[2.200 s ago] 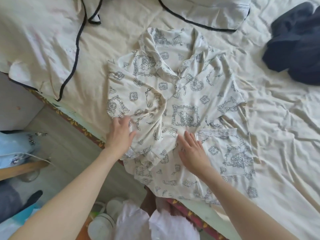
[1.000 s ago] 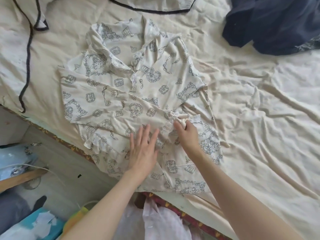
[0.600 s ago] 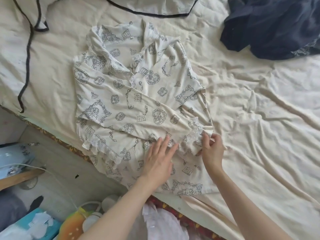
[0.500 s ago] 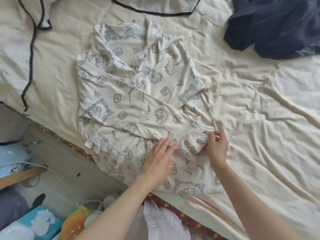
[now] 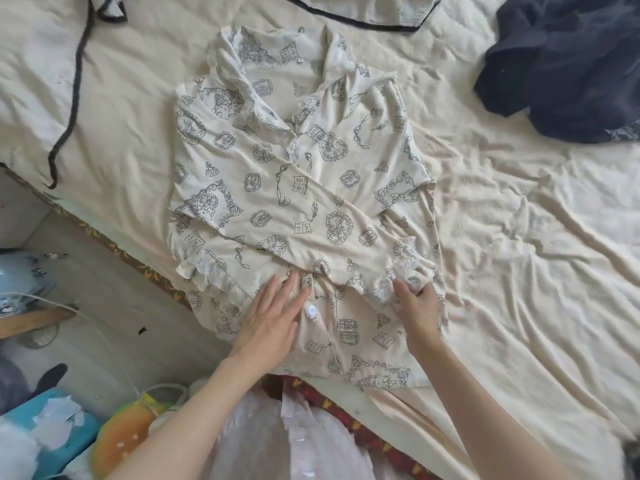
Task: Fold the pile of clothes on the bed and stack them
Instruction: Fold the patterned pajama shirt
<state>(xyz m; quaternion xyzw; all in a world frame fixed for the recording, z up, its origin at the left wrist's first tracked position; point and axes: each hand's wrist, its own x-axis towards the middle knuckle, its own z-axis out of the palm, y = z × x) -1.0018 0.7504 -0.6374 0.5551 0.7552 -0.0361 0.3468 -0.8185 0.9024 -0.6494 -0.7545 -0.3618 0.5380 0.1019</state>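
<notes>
Sleeve laid across the printed pajama shirt point(image 5: 301, 202) on the bed point(image 5: 519, 271).
The left hand point(image 5: 273, 320) presses flat beside the button placket; the right hand point(image 5: 417, 306) pinches the lace cuff point(image 5: 398, 275). Best to tug the cuff taut and square before releasing.

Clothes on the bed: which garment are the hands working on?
The cream printed pajama shirt at the bed edge; the left hand presses it flat and the right hand holds its lace cuff. The dark navy garment lies untouched.
</notes>
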